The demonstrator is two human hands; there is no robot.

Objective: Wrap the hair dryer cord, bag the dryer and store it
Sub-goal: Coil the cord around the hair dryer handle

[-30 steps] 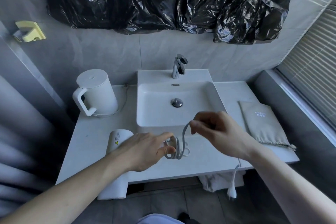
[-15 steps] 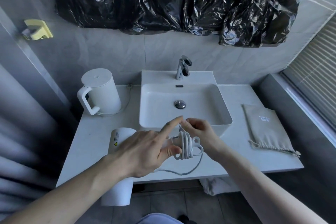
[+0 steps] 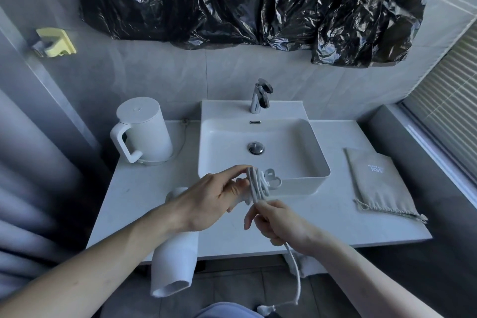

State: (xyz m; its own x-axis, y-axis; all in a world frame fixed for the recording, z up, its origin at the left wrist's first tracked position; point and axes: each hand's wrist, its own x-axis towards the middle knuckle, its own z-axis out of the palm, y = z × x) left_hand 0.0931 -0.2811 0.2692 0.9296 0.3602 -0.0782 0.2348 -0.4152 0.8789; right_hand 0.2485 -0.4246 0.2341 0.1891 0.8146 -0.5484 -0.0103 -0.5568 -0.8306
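Dim, bluish – window-lit right, edges warped

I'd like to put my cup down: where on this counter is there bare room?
Bare counter lies between the sink and the pouch, and in front of the kettle. It is crowded by the sink's near edge, where both hands wind the cord.

Both bare forearms reached in from the lower corners, converging at mid-frame. The left hand (image 3: 211,201) was held palm-down, index finger extended forward, thumb and remaining fingers curled round what it gripped. The right hand (image 3: 281,224) sat just below and beside it (knuckles toward the camera), fingers curled in a pinch, wrist slightly bent.
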